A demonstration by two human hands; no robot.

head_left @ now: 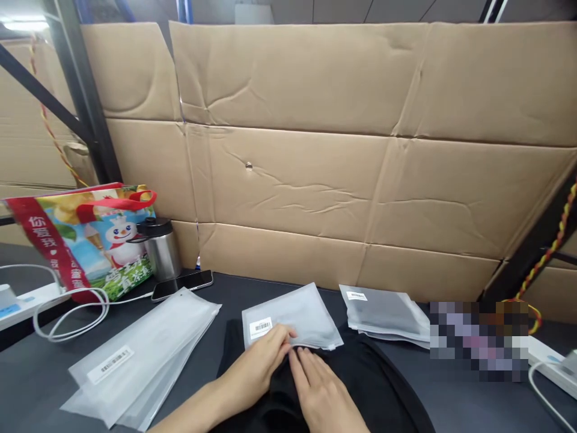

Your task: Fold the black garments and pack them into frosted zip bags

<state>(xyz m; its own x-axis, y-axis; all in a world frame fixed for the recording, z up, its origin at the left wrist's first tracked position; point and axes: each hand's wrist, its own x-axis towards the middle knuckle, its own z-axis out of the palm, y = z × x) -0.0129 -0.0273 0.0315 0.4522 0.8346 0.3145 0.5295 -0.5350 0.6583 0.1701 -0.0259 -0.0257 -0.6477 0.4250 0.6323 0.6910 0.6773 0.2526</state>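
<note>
Head view: a person is working at a dark table (455, 409) with both bare hands; the left hand (255, 370) is curling over the lower edge of a frosted bag (293, 316), though I cannot tell whether it is clamping that edge or only resting there; the right hand (320, 394) is lying open on a black garment (360, 385), close beside the left hand but apart from it. The garment is spreading over the table's near edge and partly under the bag; the step in hand looks like handling the bag's edge over the cloth, and the next move seems to call for a steady hold on the slippery film. A left stack (135, 361) of bags is lying near the garment, with a narrow strip of table between them; a right stack (383, 316) is overlapping the garment's far edge. A phone (183, 284), a flask (162, 249) and a tote (81, 240) are standing back against a cardboard wall (288, 180), leaving some room behind the bag.
</note>
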